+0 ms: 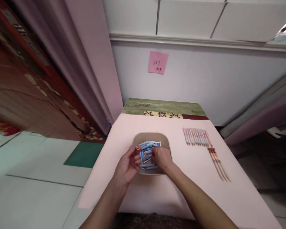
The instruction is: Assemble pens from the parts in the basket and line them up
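Note:
My left hand (128, 166) is raised at the left rim of a grey-brown plastic box (165, 136). Its thumb and fingers pinch a small orange-rimmed pen tube (138, 148), whose open round end faces up. Inside the box lie several blue and white pen parts (147, 166), some of them long barrels and some short pieces. My right hand (162, 157) reaches over the right rim into the box. Its fingers are curled down among the parts, and their tips are hidden, so what they hold cannot be made out.
A row of several assembled pens (197, 137) lies on the pink tablecloth (181, 184) at the right. Nearer are several beige pens with brown tops (218, 164). A pink note (158, 62) is stuck on the wall behind. A red door (38, 95) stands at the left.

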{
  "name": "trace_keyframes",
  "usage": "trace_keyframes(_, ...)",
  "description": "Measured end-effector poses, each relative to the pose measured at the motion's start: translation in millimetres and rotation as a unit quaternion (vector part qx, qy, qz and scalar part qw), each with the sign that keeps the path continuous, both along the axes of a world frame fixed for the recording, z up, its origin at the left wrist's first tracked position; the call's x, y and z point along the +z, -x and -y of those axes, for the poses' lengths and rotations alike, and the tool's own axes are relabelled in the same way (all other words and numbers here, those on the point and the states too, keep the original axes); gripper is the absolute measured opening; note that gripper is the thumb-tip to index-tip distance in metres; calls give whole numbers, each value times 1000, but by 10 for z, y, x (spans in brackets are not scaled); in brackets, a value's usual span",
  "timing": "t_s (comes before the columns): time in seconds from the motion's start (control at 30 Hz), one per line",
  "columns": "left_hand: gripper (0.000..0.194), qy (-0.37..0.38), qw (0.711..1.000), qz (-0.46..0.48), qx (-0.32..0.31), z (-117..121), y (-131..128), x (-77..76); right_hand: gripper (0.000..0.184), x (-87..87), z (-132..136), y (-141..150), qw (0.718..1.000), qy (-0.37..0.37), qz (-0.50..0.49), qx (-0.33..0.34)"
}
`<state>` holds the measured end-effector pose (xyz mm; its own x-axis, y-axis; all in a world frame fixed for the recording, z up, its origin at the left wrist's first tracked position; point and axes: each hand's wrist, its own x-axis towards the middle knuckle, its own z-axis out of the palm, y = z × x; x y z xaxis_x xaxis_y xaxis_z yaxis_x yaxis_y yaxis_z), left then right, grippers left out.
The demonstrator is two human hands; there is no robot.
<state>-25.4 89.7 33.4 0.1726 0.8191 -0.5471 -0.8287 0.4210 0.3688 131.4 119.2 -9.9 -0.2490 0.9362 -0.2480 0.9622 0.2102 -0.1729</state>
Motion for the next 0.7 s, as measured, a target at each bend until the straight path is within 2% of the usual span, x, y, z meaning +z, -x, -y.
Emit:
trace_keyframes(0.23, 6, 14, 1000, 4, -2, -4, -21, 23, 16, -39, 17, -22, 1000, 16, -12, 10)
trace_keyframes(0.53, 2, -1, 1000, -12, 2, 7, 10, -1, 19, -10, 20, 189, 998, 23, -13, 49)
trace_keyframes(0.7, 2, 1, 1000, -7, -1, 24, 17, -7, 25, 29, -22, 59, 999, 1, 2, 35)
